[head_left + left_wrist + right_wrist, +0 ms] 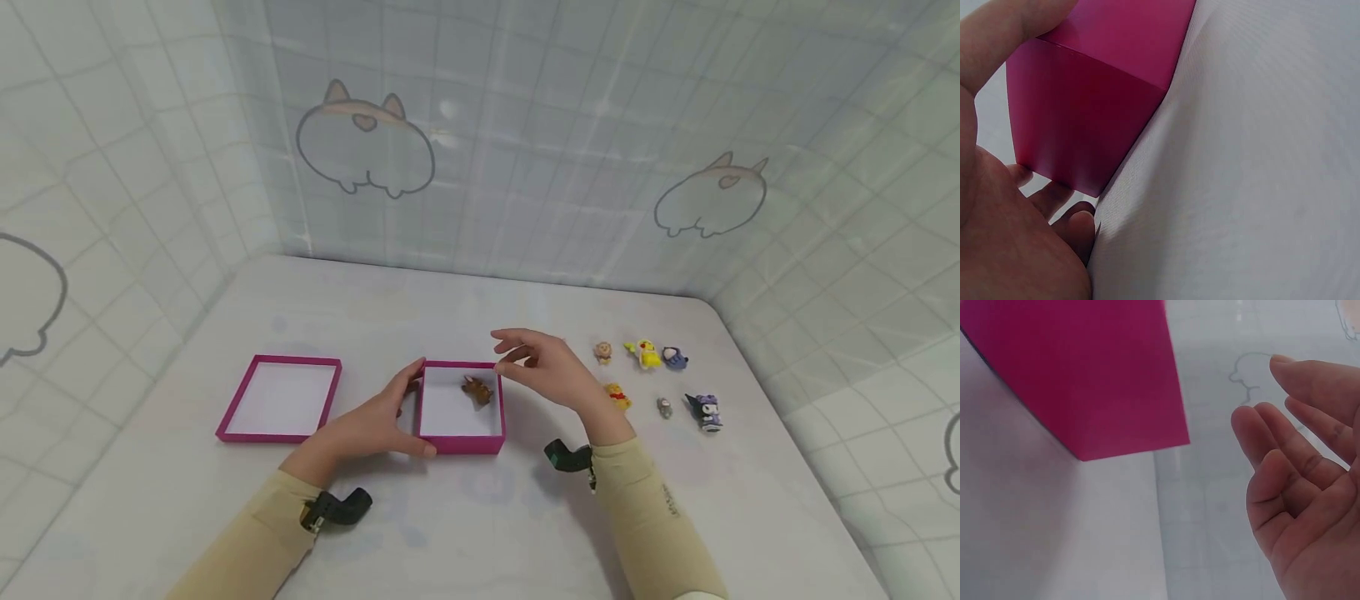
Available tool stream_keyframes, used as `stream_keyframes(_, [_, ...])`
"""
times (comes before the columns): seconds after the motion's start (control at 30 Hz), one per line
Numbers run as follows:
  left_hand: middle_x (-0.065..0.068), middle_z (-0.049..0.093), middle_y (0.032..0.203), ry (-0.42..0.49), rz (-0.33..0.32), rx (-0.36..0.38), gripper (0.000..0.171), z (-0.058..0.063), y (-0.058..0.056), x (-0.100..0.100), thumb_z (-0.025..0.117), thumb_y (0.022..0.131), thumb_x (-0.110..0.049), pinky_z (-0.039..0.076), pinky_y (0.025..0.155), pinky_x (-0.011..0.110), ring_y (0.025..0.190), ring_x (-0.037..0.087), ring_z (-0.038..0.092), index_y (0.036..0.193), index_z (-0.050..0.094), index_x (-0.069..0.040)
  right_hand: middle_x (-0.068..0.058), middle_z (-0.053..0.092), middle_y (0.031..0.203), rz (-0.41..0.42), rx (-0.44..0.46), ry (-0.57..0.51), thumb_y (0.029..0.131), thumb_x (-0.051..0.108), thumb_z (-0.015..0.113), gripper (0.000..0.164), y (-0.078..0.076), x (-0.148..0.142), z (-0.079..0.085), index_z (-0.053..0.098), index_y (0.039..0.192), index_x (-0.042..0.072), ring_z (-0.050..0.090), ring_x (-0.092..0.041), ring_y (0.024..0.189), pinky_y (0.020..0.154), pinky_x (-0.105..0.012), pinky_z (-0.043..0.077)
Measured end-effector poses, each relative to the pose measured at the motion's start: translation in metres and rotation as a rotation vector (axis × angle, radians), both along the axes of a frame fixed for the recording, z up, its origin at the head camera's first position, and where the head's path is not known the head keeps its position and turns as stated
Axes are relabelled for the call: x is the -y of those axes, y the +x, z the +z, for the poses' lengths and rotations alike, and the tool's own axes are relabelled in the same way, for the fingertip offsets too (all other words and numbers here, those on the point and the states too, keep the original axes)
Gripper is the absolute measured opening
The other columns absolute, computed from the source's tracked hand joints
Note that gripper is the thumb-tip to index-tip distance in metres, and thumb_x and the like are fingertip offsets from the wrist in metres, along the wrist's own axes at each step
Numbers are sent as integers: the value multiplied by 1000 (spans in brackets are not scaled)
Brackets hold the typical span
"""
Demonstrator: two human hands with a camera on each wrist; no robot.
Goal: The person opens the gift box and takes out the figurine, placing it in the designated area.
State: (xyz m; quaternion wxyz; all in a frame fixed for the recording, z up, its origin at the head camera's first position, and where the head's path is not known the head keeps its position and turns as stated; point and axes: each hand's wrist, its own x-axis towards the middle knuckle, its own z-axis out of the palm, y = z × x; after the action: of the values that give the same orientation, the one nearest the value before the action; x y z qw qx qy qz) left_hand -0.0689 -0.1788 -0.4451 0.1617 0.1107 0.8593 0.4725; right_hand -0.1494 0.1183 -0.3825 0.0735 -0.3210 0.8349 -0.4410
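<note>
A square magenta box (465,445) with a white inside stands in the middle of the table. One small brown figurine (478,390) lies in it, toward the back right. My left hand (367,427) holds the box by its left side, thumb at the front corner and fingers at the back corner. In the left wrist view, the thumb presses the magenta box wall (1085,112). Just above the box's right rim hovers my right hand (551,371), fingers loosely bent and holding nothing. The right wrist view shows this hand (1310,481) apart from the box.
A magenta-rimmed lid (277,437) lies inside up at the left. Several figurines sit on the right: a pinkish one (603,352), a yellow one (645,354), a blue one (676,358), an orange one (618,396), a grey one (664,407) and a black-and-purple one (705,412).
</note>
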Motion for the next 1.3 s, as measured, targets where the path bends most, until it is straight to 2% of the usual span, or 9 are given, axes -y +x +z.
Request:
stream_keyframes(0.17, [1,18,161,8,-1,0,132,0,-1,0,90,62,-53,33,111,52,145,24,21,158,3,-31,4,66,114,31,-48,52,91,22,74,41,2,8,-2,63,131,24,65,-6,100,81,-32,55])
stream_keyframes(0.33, [0,16,162,27,-14,2,131,-2,-2,1,90,63,-52,33,112,50,146,23,21,158,3,-31,1,67,118,59,-114,180,91,18,73,37,4,19,-5,66,128,19,63,-3,98,77,-29,54])
stream_keyframes(0.43, [-2,15,162,31,-21,0,132,-3,-2,1,90,62,-52,32,113,49,146,21,21,158,2,-31,-1,67,117,96,-122,237,91,17,73,37,6,27,-6,66,128,16,62,-5,98,80,-32,55])
stream_keyframes(0.67, [2,14,162,48,-38,-25,130,-3,-2,2,90,66,-48,31,113,50,147,24,19,158,1,-26,-7,68,115,177,-154,346,92,14,72,37,8,42,-7,66,127,5,62,-15,101,89,-37,55])
stream_keyframes(0.8, [3,14,162,53,-38,-25,129,-1,-2,2,90,68,-46,30,114,51,147,24,19,159,1,-26,-6,68,109,175,-230,403,92,13,71,30,11,47,-8,69,122,5,61,-18,95,84,-31,54])
stream_keyframes(0.93, [3,15,162,55,-35,-25,128,-2,-3,3,90,67,-46,30,114,50,146,24,19,158,2,-27,-1,67,102,154,-288,477,93,14,70,23,12,50,-11,71,116,9,57,-13,87,78,-25,51])
stream_keyframes(1.1, [2,16,162,45,-35,-30,129,-3,-4,2,90,66,-47,31,113,50,146,24,20,158,2,-27,0,66,104,136,-318,547,94,15,69,26,13,53,-15,70,119,10,56,-10,88,83,-26,51])
stream_keyframes(1.3, [4,15,162,43,-34,-23,130,-2,-3,2,90,66,-47,30,113,51,146,24,19,158,2,-27,-1,67,107,123,-311,551,92,14,71,30,14,55,-18,69,122,10,60,-13,92,86,-27,52])
